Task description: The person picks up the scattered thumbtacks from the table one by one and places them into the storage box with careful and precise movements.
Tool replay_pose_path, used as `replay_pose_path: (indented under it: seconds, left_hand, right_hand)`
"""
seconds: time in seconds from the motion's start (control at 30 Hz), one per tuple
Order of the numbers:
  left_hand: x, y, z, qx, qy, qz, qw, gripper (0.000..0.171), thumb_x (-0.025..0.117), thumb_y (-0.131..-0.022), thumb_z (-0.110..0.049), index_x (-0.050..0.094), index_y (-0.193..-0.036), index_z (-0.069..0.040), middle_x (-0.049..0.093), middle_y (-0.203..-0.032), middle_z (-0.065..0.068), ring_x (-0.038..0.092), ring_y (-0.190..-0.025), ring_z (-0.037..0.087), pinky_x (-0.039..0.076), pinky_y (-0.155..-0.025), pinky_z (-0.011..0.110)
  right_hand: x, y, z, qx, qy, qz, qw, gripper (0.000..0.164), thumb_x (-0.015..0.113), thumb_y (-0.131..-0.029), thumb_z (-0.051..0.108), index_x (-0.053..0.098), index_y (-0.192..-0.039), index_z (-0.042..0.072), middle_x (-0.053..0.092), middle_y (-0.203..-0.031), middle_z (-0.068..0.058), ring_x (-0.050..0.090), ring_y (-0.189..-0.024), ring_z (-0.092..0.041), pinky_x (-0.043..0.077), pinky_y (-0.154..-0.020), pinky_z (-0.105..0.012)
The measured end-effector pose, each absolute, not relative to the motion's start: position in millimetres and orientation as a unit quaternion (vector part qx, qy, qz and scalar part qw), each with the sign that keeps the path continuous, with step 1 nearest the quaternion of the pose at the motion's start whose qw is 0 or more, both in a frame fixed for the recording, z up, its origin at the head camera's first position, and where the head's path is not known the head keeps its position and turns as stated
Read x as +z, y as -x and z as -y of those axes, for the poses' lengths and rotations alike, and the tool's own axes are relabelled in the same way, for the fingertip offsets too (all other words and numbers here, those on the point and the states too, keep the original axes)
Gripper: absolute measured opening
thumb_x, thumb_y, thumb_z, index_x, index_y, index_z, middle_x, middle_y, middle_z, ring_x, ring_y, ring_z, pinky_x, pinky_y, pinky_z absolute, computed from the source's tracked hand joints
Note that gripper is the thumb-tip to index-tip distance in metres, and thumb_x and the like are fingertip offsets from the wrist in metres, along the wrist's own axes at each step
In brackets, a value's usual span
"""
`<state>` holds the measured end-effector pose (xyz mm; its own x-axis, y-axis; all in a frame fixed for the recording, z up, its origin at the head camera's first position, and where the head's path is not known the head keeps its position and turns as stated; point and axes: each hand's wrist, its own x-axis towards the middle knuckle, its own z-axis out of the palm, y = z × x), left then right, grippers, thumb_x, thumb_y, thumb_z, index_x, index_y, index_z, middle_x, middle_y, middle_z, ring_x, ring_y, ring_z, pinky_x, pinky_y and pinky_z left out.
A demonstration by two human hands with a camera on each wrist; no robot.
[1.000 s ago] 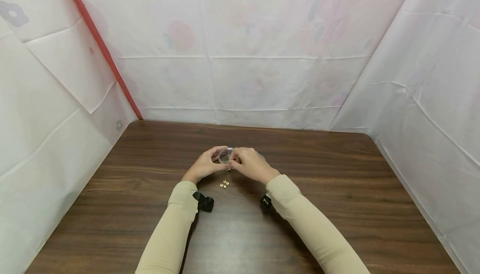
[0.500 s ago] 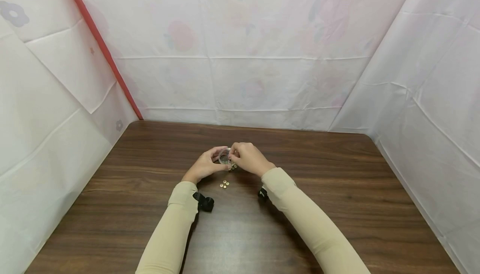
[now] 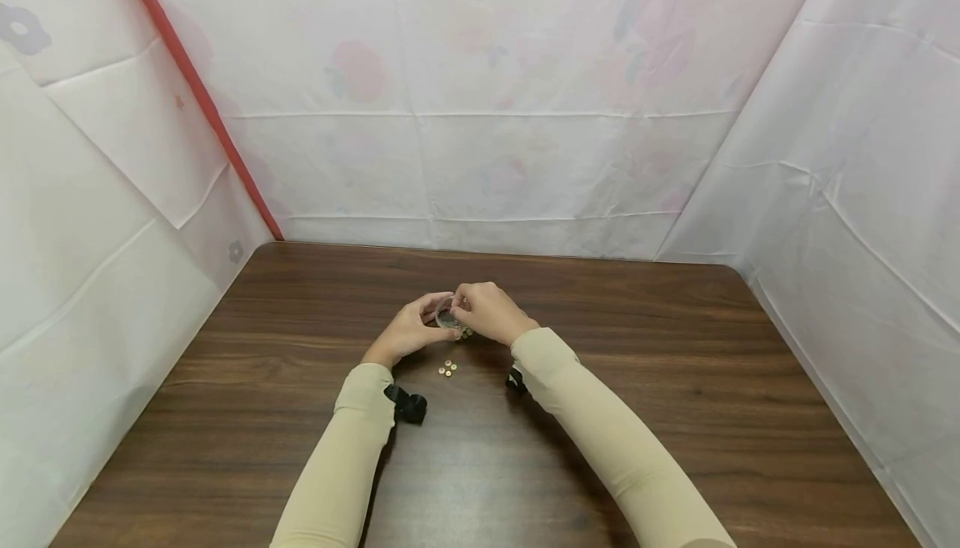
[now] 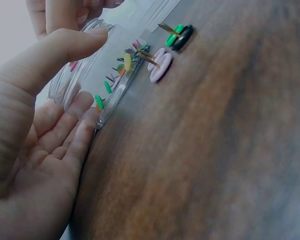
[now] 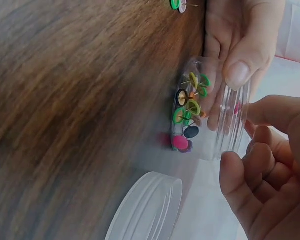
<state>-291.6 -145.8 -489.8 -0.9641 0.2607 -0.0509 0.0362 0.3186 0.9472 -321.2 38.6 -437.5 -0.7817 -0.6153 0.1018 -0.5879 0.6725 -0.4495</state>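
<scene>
My left hand [image 3: 410, 331] grips a clear plastic jar [image 3: 442, 314] standing on the table, thumb on its near side and fingers around the far side. Thumbtacks [image 5: 190, 105] in green, yellow, black, pink and other colours lie at the jar's bottom. My right hand [image 3: 487, 310] is at the open mouth, fingertips at the rim. A pink thumbtack [image 5: 236, 107] shows through the threaded neck at those fingertips, pinched and mostly hidden. Beside the jar, pink thumbtacks [image 4: 161, 67] and a green and black pair of thumbtacks [image 4: 179, 37] lie with their pins up.
A clear round lid [image 5: 147, 205] lies on the table on the right-hand side of the jar, hidden behind my right hand in the head view. Several loose thumbtacks [image 3: 447, 369] form a small cluster nearer me on the dark wood table [image 3: 300, 414]. Pale curtains stand around it.
My right hand has moved left and slightly away from me, from the jar's near right side to its mouth, uncovering the thumbtacks beside it. My left hand and the jar stay put.
</scene>
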Motion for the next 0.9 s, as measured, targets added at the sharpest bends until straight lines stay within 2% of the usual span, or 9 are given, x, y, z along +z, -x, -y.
replay_pose_path:
  seconds: [0.27,0.57,0.7,0.9]
  left_hand:
    - [-491.3,292.7,147.8,0.583,-0.103,-0.800,0.098,0.073,0.080,-0.073,-0.032,0.044,-0.136,-0.023,0.044,-0.139,0.002,0.040,-0.125,0.021,0.035,-0.105,0.051]
    - [-492.0,294.2,147.6,0.582,-0.095,-0.802,0.094,0.073,0.082,-0.070,-0.035,0.047,-0.133,-0.027,0.046,-0.137,-0.003,0.042,-0.123,0.016,0.036,-0.105,0.047]
    - [-491.5,294.0,148.5,0.586,-0.102,-0.798,0.098,0.073,0.081,-0.071,-0.035,0.046,-0.134,-0.024,0.046,-0.138,0.001,0.042,-0.123,0.018,0.036,-0.105,0.049]
    - [-473.4,285.4,147.2,0.584,-0.116,-0.795,0.118,0.074,0.077,-0.077,-0.025,0.040,-0.140,-0.014,0.041,-0.142,0.010,0.038,-0.127,0.025,0.035,-0.105,0.051]
  right_hand:
    - [-439.2,323.3,-35.2,-0.228,0.315,-0.921,0.033,0.010,0.058,-0.093,0.023,0.063,-0.092,0.015,0.062,-0.078,0.004,0.049,-0.053,-0.007,0.044,-0.048,-0.021]
    - [-440.2,318.7,-35.3,-0.244,0.315,-0.916,0.041,0.012,0.058,-0.093,0.025,0.063,-0.097,0.015,0.061,-0.074,0.004,0.051,-0.054,-0.007,0.044,-0.047,-0.021]
    - [-439.5,312.9,-38.7,-0.261,0.329,-0.906,0.049,0.010,0.057,-0.093,0.023,0.062,-0.098,0.015,0.063,-0.076,0.003,0.053,-0.057,-0.006,0.046,-0.050,-0.022]
    - [-436.1,304.7,-44.5,-0.271,0.339,-0.899,0.055,0.009,0.056,-0.093,0.021,0.062,-0.096,0.014,0.064,-0.072,0.002,0.053,-0.054,-0.006,0.045,-0.049,-0.022]
